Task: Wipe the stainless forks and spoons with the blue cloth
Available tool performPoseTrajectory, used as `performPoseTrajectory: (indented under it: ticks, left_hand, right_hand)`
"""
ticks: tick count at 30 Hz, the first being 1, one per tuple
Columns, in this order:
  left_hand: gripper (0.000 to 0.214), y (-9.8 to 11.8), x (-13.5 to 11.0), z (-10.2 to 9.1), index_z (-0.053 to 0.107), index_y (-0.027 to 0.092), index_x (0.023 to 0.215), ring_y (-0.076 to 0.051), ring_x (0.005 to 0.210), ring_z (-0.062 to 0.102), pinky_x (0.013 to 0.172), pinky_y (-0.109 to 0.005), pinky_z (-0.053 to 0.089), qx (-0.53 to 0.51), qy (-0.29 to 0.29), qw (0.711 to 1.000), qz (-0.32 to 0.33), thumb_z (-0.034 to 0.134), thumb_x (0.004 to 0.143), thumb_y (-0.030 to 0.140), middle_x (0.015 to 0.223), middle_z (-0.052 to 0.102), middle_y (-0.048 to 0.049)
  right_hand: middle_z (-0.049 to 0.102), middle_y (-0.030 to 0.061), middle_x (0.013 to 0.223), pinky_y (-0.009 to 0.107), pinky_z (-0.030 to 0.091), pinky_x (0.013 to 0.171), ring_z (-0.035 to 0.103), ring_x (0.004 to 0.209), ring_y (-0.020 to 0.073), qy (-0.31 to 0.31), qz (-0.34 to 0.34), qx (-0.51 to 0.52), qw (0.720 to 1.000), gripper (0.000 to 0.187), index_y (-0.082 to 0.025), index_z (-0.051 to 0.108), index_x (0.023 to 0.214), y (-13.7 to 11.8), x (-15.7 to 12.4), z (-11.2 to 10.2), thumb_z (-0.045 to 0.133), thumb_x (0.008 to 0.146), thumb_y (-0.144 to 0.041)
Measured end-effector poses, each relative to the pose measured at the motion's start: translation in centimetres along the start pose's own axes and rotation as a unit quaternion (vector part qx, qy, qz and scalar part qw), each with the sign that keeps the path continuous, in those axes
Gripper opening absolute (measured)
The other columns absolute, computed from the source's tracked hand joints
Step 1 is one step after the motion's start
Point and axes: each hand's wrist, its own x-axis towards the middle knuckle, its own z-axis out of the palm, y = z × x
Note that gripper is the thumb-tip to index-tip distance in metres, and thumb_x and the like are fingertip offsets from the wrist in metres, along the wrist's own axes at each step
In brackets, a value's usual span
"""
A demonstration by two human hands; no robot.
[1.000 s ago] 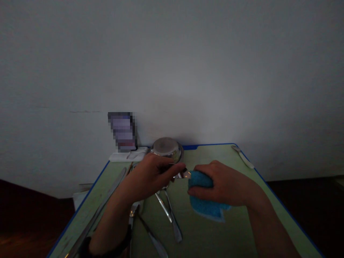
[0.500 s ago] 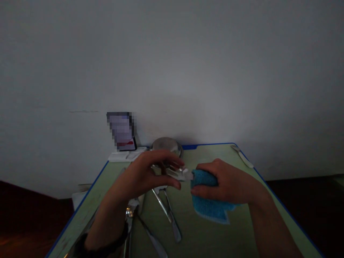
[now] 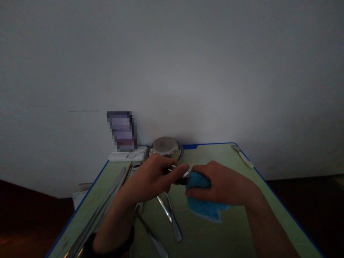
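Observation:
My left hand [image 3: 157, 177] is closed, its thumb and fingers gripping the tined head of a metal fork [image 3: 186, 174]. Most of the tines are hidden behind those fingers. My right hand [image 3: 215, 181] is wrapped around a blue cloth [image 3: 202, 208], which covers the fork's other end. Loose cloth hangs below the right palm. Both hands are held above the table, close together. Under the left hand lie two crossed metal utensils [image 3: 176, 231], their far ends hidden by it.
An upturned steel bowl [image 3: 166, 146] sits at the table's back edge. Left of it, a blurred-out phone [image 3: 122, 130] leans upright on a white stand [image 3: 115, 156]. Long knives [image 3: 100, 206] lie along the left side. A white-handled utensil [image 3: 243, 156] rests at the right rear edge.
My left hand has closed from a loose curl onto the fork's head, covering the tines. My right hand and the cloth have shifted slightly left.

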Motion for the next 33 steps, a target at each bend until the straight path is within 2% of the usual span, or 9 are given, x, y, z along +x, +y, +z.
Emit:
performPoseTrajectory:
  ticks: [3, 6, 9, 12, 18, 23, 27, 30, 33]
  left_hand:
    - [0.033, -0.1, 0.1, 0.0, 0.055, 0.014, 0.077, -0.009, 0.048, 0.054, 0.045, -0.018, 0.04, -0.041, 0.004, 0.999, -0.004, 0.044, 0.086, 0.043, 0.054, 0.057, 0.002]
    - [0.029, -0.4, 0.0, -0.2, 0.052, 0.016, 0.1, -0.011, 0.062, 0.06, 0.054, -0.019, 0.047, -0.095, 0.033, 0.994, 0.051, 0.056, 0.08, 0.037, 0.074, 0.063, -0.0008]
    - [0.035, -1.0, -0.3, -0.6, 0.055, 0.02, 0.104, -0.013, 0.075, 0.062, 0.065, -0.021, 0.049, -0.1, 0.024, 0.989, 0.103, 0.067, 0.072, 0.031, 0.085, 0.065, -0.0014]
    - [0.035, -1.6, -0.5, -0.9, 0.057, 0.023, 0.106, -0.012, 0.074, 0.062, 0.066, -0.021, 0.048, -0.082, 0.03, 0.99, 0.108, 0.068, 0.072, 0.028, 0.083, 0.066, 0.0001]
    - [0.032, -1.6, -0.4, -1.3, 0.063, 0.023, 0.099, -0.013, 0.08, 0.059, 0.068, -0.021, 0.046, -0.021, 0.092, 0.986, 0.14, 0.07, 0.069, 0.032, 0.094, 0.063, -0.0021]
    - [0.027, -0.8, -0.1, -0.8, 0.062, 0.015, 0.07, -0.011, 0.06, 0.052, 0.057, -0.021, 0.039, 0.085, 0.123, 0.983, 0.11, 0.058, 0.078, 0.041, 0.064, 0.058, -0.0001]
    - [0.04, -0.6, 0.3, -0.1, 0.052, 0.014, 0.057, -0.007, 0.049, 0.042, 0.05, -0.02, 0.032, 0.135, 0.082, 0.984, 0.084, 0.041, 0.088, 0.037, 0.051, 0.046, 0.0032]
    - [0.04, -0.7, 0.4, 0.0, 0.049, 0.014, 0.058, -0.007, 0.049, 0.042, 0.049, -0.019, 0.033, 0.121, 0.037, 0.99, 0.068, 0.037, 0.09, 0.036, 0.051, 0.046, 0.0037]
    - [0.036, -0.8, 0.3, -0.1, 0.053, 0.014, 0.066, -0.008, 0.053, 0.047, 0.051, -0.019, 0.036, 0.079, 0.027, 0.994, 0.063, 0.038, 0.09, 0.037, 0.056, 0.05, 0.0031]
  right_hand:
    - [0.06, 0.0015, 0.067, 0.024, 0.031, 0.052, 0.05, 0.058, 0.0114, 0.021, 0.014, -0.022, 0.999, 0.036, -0.017, 0.062, 0.088, 0.2, 0.0, 0.1, 0.053, 0.076, -0.05]
    - [0.06, 0.0016, 0.068, 0.024, 0.032, 0.052, 0.051, 0.059, 0.012, 0.02, 0.017, -0.009, 1.0, 0.037, -0.017, 0.062, 0.087, 0.3, 0.0, 0.0, 0.052, 0.076, -0.051]
    - [0.058, -0.0002, 0.067, 0.022, 0.033, 0.051, 0.05, 0.058, 0.0105, -0.008, -0.002, 0.038, 0.999, 0.037, -0.017, 0.061, 0.089, 0.5, 0.0, -0.2, 0.051, 0.078, -0.051]
    - [0.057, -0.0006, 0.067, 0.022, 0.034, 0.051, 0.05, 0.058, 0.0102, -0.004, -0.005, 0.049, 0.999, 0.038, -0.016, 0.061, 0.087, 0.6, -0.1, -0.4, 0.051, 0.078, -0.051]
    - [0.055, -0.0026, 0.063, 0.02, 0.033, 0.047, 0.049, 0.054, 0.0086, -0.016, -0.008, 0.07, 0.997, 0.035, -0.016, 0.059, 0.083, 0.5, 0.0, -0.5, 0.053, 0.076, -0.05]
    - [0.056, -0.0015, 0.063, 0.022, 0.032, 0.049, 0.049, 0.055, 0.0095, -0.001, 0.004, 0.024, 1.0, 0.034, -0.017, 0.058, 0.078, 0.4, 0.1, -0.2, 0.052, 0.077, -0.051]
    - [0.058, -0.0001, 0.065, 0.024, 0.032, 0.053, 0.05, 0.058, 0.0111, 0.01, -0.003, -0.019, 1.0, 0.035, -0.018, 0.058, 0.078, 0.3, 0.0, 0.0, 0.051, 0.077, -0.052]
    - [0.059, 0.0015, 0.067, 0.025, 0.031, 0.054, 0.051, 0.062, 0.0126, 0.02, 0.002, -0.043, 0.999, 0.036, -0.018, 0.059, 0.077, 0.4, 0.1, 0.2, 0.051, 0.077, -0.054]
    - [0.057, 0.0, 0.064, 0.023, 0.03, 0.051, 0.05, 0.058, 0.0109, 0.022, 0.007, -0.032, 0.999, 0.036, -0.018, 0.058, 0.076, 0.5, 0.2, 0.1, 0.051, 0.077, -0.053]
